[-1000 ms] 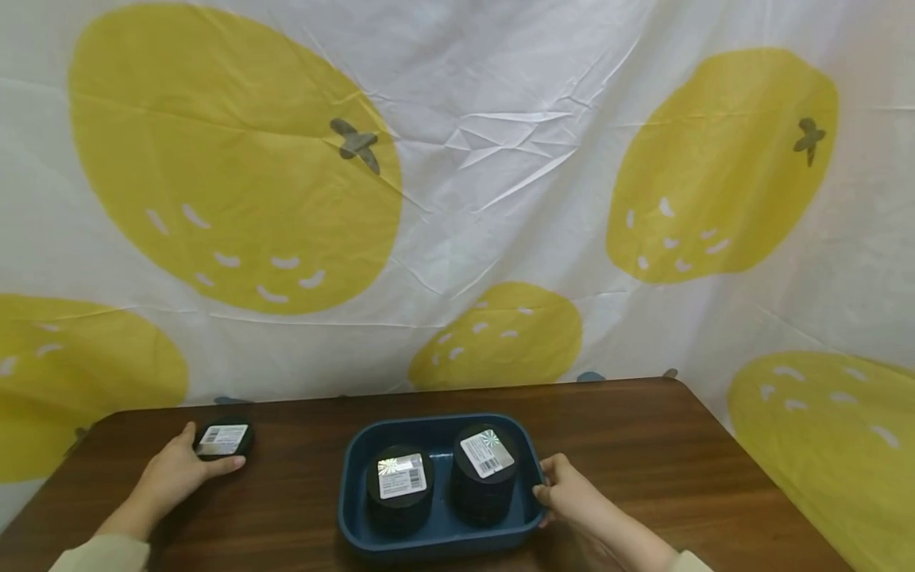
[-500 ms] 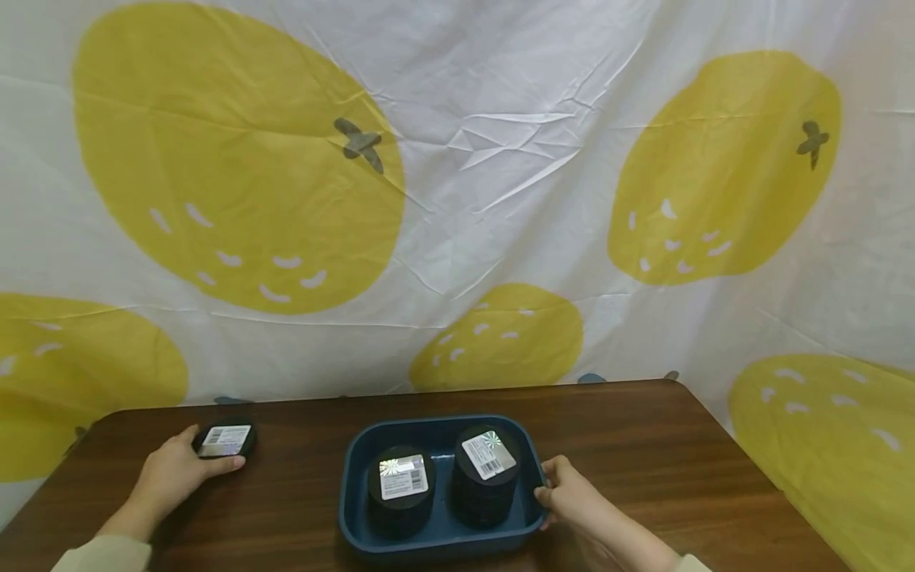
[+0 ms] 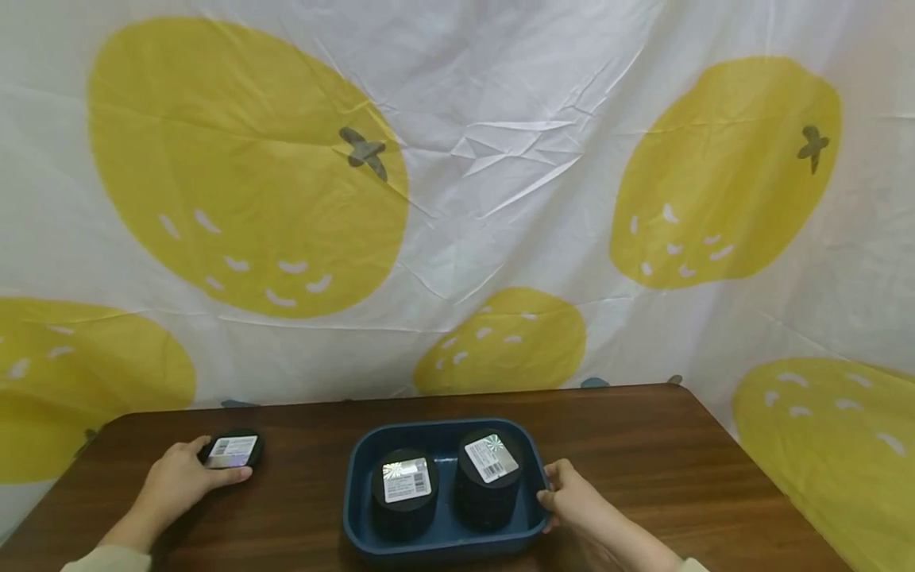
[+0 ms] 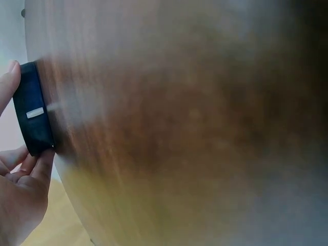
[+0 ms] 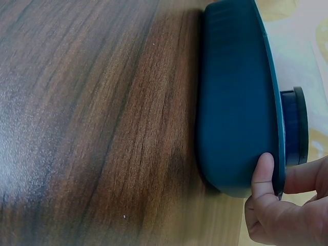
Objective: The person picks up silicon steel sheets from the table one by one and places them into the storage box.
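My left hand (image 3: 175, 481) pinches a black round disc (image 3: 232, 450) with a white barcode label, thumb on the near side and fingers on the far side. In the left wrist view the disc (image 4: 33, 110) is seen edge-on, low against the table. My right hand (image 3: 575, 496) grips the right rim of a dark blue tray (image 3: 443, 550), thumb and fingers on either side of the rim in the right wrist view. Two stacks of similar black discs stand in the tray: a left stack (image 3: 403, 516) and a taller right stack (image 3: 488, 500), each with a label on top.
The tray stands on a dark brown wooden table (image 3: 307, 469), right of the held disc. Behind the table hangs a white cloth (image 3: 493, 199) printed with yellow lemons, and it continues along the right side.
The head view has shifted slightly, so everything sits a little further right and lower. Both hands keep their holds on the disc and the tray rim.
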### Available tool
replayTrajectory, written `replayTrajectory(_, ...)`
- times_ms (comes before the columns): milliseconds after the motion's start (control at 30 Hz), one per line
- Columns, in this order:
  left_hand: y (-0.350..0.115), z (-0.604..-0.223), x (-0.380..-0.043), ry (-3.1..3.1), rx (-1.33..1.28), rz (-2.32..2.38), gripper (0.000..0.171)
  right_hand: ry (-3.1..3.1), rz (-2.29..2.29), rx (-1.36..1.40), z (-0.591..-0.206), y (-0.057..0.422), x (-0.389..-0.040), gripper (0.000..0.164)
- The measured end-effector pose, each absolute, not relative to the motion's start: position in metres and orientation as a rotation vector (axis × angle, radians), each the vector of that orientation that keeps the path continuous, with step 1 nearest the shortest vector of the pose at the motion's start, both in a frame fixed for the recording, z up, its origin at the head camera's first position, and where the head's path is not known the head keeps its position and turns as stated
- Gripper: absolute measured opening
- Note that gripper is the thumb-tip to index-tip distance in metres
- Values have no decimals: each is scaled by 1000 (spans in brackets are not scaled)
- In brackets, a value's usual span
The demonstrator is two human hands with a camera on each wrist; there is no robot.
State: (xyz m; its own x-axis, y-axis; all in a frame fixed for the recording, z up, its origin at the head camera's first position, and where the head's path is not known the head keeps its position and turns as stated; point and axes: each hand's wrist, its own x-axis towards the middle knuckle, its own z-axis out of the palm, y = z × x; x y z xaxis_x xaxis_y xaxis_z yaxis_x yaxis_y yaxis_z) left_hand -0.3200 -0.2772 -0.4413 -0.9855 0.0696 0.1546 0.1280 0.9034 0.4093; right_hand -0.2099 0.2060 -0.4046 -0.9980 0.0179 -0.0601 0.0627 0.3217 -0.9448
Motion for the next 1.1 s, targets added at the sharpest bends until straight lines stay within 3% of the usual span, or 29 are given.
replayTrajectory(400, -262, -434, -305, -2900, -121, -747, 103, 2532, -1802, 112, -404, 203, -211, 23)
replayTrajectory(1100, -192, -401, -281, -2755, -297, -957, 91, 2520, -1837, 109, -404, 202, -210, 23)
